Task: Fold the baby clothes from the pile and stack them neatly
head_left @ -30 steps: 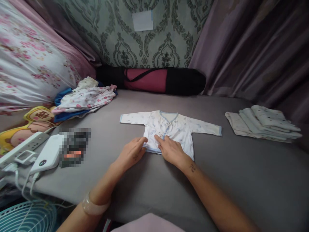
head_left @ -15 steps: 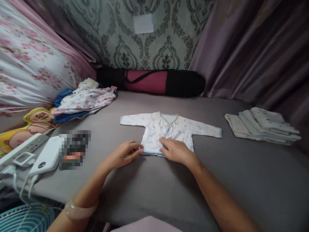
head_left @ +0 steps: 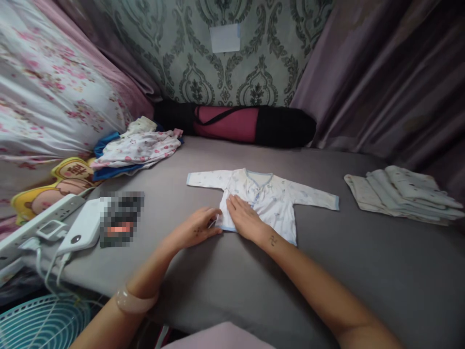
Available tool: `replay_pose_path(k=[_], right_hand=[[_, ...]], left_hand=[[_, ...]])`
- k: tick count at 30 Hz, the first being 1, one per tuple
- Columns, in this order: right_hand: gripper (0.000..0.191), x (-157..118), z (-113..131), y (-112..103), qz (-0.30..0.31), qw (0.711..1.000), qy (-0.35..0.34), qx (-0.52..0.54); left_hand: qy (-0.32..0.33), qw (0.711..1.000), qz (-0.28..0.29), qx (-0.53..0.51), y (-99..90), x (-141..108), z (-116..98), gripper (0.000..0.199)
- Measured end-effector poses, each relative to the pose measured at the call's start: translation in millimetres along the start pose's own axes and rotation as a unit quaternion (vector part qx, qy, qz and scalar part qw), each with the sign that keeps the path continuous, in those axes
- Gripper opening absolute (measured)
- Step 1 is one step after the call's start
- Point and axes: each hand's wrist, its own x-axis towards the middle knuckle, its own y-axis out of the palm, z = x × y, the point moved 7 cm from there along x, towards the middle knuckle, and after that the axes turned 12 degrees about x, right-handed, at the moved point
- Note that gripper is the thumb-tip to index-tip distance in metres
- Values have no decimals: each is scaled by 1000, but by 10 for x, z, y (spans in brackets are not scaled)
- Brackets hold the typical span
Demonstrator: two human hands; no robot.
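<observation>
A small white baby shirt with pale blue prints and blue trim lies spread on the grey bed sheet, both sleeves stretched out sideways. At its lower left corner is my left hand, thumb and fingers curled around the hem; part of the cloth there is hidden by the fingers. My right hand rests flat on the left half of the shirt front, fingers extended and pointing away from me. The shirt's lower right corner spreads out beyond my right wrist.
Folded clothes are stacked at right, and a loose clothes pile sits at left. A power strip, a white power bank and a yellow cushion line the left side. Behind lies a black-and-red long bag.
My right hand has slid left across the shirt and flattened, baring its lower right part. My left hand stays at the lower left corner. The view has shifted slightly left.
</observation>
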Motion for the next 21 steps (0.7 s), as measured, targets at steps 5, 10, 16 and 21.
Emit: replay_pose_path(k=[5, 10, 16, 21], right_hand=[[57, -205, 263, -7, 39, 998, -36, -17], [59, -388, 501, 34, 68, 996, -36, -47], [58, -530, 608, 14, 70, 996, -38, -48], [52, -498, 532, -107, 35, 999, -19, 8]], left_hand=[[-47, 999, -12, -4, -29, -145, 212, 25], [-45, 999, 0, 25, -46, -133, 217, 22], [-103, 992, -4, 73, -96, -152, 331, 15], [-52, 998, -6, 27, -77, -118, 171, 22]])
